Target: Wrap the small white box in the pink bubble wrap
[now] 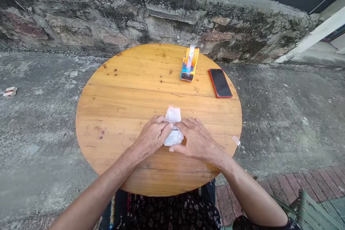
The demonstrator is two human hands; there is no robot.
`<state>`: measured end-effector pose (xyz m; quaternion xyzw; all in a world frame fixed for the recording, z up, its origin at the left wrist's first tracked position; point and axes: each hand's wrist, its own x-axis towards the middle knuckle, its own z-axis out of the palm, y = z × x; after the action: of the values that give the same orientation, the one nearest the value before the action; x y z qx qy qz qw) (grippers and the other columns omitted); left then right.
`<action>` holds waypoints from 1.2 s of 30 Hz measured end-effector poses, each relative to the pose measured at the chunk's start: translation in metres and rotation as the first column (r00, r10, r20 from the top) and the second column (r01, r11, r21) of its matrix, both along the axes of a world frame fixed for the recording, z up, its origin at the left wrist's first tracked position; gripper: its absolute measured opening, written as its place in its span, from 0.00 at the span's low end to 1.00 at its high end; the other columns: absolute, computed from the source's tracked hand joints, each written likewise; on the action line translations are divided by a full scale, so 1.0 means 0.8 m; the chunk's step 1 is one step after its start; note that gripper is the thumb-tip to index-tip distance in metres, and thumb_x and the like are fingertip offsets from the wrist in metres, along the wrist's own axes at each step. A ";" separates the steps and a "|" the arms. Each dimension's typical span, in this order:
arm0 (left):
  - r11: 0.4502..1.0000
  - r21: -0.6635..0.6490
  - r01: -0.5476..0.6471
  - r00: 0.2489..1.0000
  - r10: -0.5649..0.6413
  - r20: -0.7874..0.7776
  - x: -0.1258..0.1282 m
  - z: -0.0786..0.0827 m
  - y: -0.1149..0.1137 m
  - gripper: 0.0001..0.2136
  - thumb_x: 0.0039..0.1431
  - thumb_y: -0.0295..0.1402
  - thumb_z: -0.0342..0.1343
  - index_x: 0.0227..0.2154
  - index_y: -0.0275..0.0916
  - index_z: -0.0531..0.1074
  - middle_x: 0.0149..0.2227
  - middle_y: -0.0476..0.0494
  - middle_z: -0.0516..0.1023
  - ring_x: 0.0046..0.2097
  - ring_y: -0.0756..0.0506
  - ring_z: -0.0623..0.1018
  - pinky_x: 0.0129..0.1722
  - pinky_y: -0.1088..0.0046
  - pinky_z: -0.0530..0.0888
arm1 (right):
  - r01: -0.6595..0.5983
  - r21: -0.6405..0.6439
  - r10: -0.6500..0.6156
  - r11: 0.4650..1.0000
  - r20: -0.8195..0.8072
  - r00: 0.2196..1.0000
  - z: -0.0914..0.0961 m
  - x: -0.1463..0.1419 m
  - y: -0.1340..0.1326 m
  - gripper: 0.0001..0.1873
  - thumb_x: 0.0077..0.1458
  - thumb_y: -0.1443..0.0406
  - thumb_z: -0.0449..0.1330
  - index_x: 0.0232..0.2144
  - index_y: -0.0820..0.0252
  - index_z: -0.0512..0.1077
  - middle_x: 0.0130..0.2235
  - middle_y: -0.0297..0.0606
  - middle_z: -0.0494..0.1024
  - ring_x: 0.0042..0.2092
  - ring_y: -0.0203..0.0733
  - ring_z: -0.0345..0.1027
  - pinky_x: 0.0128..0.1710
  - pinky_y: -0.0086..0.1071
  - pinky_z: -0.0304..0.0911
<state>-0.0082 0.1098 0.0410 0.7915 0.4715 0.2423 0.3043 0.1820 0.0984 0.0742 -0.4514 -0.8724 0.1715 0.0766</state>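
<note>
A small flat item in clear bubble wrap (pixel 174 114) lies near the middle of the round wooden table. Printed lines show faintly through its near part (pixel 173 138), but I cannot make out what is inside. My left hand (pixel 154 132) holds the wrap's left side, thumb pressed on top and fingers curled. From the right, the fingers of my right hand (pixel 194 137) press on the wrap, their tips partly hidden, while its thumb is stretched out by the near edge. Both hands meet over the middle of the wrap.
Toward the far edge stands an orange and blue tape dispenser (pixel 190 64). A phone in a red case (pixel 221 83) lies on the right. A bit of clear tape (pixel 236 141) hangs at the table's right edge (pixel 229 129). A stone wall (pixel 113 18) runs behind.
</note>
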 end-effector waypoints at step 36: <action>0.966 -0.151 -0.210 0.978 0.206 -0.039 -0.012 0.013 0.012 0.15 0.62 0.43 0.47 0.28 0.39 0.72 0.28 0.47 0.74 0.29 0.47 0.72 0.28 0.72 0.64 | 0.087 -0.311 -0.126 0.946 -0.108 0.986 0.008 0.000 0.078 0.21 0.49 0.52 0.64 0.42 0.58 0.73 0.33 0.34 0.77 0.32 0.37 0.66 0.31 0.29 0.55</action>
<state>-0.0175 0.1191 0.0511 0.7143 0.5727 0.2267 0.3322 0.1817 0.1604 0.0807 -0.4926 -0.8030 0.3281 0.0700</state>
